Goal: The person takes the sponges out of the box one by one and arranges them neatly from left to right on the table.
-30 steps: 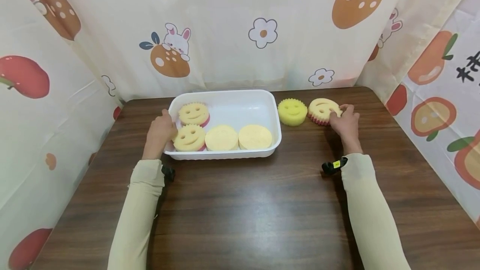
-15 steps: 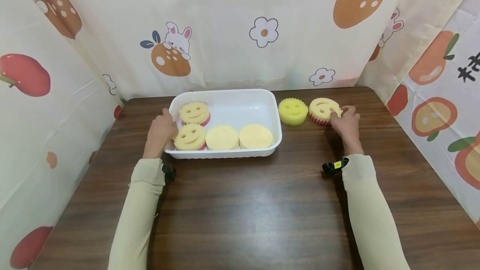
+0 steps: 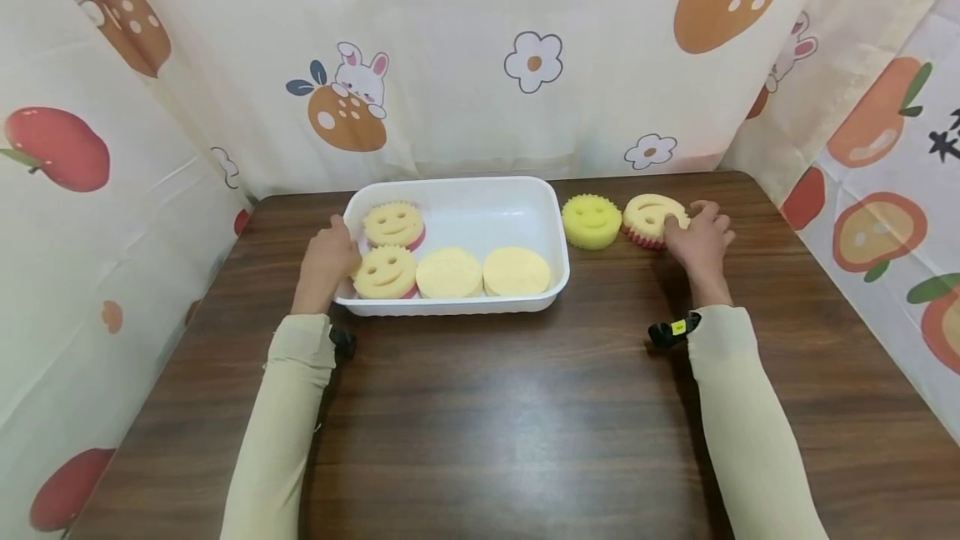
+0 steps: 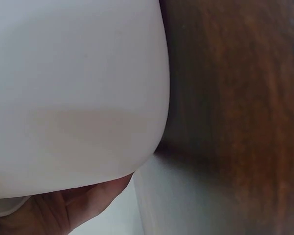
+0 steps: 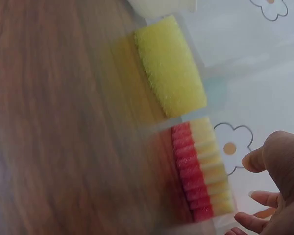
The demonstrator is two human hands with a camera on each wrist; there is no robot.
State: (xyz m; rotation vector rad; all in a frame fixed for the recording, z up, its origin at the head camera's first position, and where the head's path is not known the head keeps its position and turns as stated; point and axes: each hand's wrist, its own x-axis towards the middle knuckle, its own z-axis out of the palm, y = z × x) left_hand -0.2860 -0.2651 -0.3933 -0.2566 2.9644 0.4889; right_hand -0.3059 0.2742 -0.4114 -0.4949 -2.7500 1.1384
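Note:
In the head view my left hand [image 3: 326, 261] grips the left side of a white plastic tray [image 3: 491, 208]. The left wrist view is mostly the tray's outer wall [image 4: 83, 88], with part of that hand against its lower edge. Over at the back right, my right hand [image 3: 703, 244] is beside a cream-and-pink smiley sponge [image 3: 647, 208] lying on the table. Its fingers are spread; in the right wrist view they are off the scalloped sponge [image 5: 201, 171]. A yellow smiley sponge [image 3: 592, 222] sits between that sponge and the tray.
Two cream-and-pink smiley sponges [image 3: 393, 224] stand along the tray's left end. Two plain round cream sponges [image 3: 516, 271] fill the rest of its front row. The dark wooden table [image 3: 510, 415] has printed curtains [image 3: 450, 65] at its back and sides.
My right hand's fingers have spread and come off the cream-and-pink sponge, which stays beside the yellow one. My left hand keeps its grip on the tray.

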